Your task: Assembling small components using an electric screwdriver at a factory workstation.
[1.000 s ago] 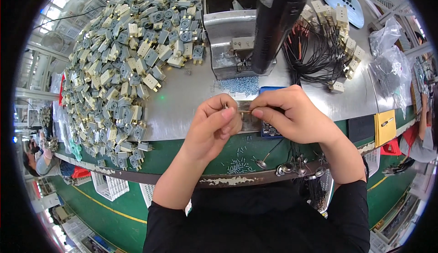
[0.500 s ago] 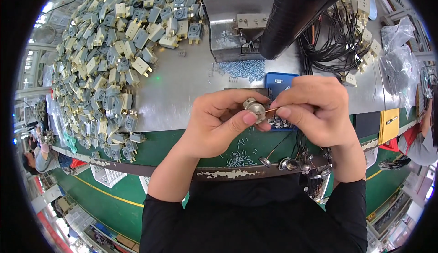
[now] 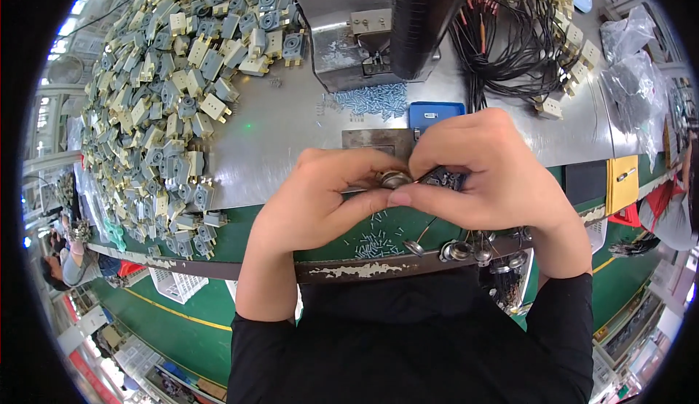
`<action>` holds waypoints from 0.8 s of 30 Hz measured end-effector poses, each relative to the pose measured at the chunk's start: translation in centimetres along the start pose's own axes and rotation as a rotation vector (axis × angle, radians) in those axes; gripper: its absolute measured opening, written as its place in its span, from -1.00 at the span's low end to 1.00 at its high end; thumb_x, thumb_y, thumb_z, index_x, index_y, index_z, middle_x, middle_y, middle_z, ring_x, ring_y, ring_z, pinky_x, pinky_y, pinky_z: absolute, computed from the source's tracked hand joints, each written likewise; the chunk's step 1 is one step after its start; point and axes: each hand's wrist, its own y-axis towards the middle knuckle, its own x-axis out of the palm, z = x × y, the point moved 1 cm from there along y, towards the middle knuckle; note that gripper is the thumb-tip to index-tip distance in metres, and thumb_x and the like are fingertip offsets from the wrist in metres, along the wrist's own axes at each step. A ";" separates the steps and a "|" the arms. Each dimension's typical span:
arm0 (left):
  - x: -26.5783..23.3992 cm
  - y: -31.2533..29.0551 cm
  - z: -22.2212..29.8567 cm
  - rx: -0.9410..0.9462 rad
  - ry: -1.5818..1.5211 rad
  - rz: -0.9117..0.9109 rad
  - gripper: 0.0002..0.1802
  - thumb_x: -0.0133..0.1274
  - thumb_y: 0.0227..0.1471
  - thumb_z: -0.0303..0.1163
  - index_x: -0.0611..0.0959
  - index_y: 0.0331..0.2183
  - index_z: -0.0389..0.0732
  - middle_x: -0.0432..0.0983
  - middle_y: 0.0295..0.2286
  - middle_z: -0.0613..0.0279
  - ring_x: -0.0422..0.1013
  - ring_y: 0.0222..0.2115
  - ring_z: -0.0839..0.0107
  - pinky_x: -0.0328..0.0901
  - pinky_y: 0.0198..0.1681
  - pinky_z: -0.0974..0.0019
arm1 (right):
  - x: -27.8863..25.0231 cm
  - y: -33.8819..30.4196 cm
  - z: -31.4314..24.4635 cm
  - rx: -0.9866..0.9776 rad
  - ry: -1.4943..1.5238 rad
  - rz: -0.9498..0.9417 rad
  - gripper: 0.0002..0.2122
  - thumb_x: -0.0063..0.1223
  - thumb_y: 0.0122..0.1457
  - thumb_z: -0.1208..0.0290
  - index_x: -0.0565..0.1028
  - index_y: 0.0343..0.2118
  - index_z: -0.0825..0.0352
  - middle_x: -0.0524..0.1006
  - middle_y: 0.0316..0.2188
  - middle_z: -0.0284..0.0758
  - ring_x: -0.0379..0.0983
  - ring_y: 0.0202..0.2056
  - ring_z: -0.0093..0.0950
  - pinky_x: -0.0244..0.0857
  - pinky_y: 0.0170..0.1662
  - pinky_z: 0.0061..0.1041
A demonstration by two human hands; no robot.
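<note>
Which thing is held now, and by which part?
The left hand holds a round metal part, seemingly by its rim; whether the right hand also grips it cannot be told.

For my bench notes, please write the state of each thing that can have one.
Metal part: held, partly hidden
Left hand: gripping it
Right hand: bent, close beside it
Blue screws: heaped
Blue box: partly covered
Black cables: bundled
Plastic bag: crumpled
Pen: lying on yellow folder
Grey-and-cream parts: piled

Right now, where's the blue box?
In the head view, the blue box is right of centre, partly hidden by your right hand, beside the blue screws.
</note>
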 end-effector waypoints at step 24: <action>3.3 -0.9 -2.7 -0.127 -1.335 0.051 -0.63 0.18 0.31 -0.27 0.58 -0.04 -0.38 0.69 -0.31 -0.03 0.66 -0.44 0.32 0.59 -0.34 0.30 | -0.9 -0.5 0.2 -0.082 -0.048 -0.137 -0.66 0.08 0.11 0.63 0.66 -0.03 0.39 0.67 -0.42 -0.17 0.63 -0.46 -0.24 0.48 -0.33 -0.42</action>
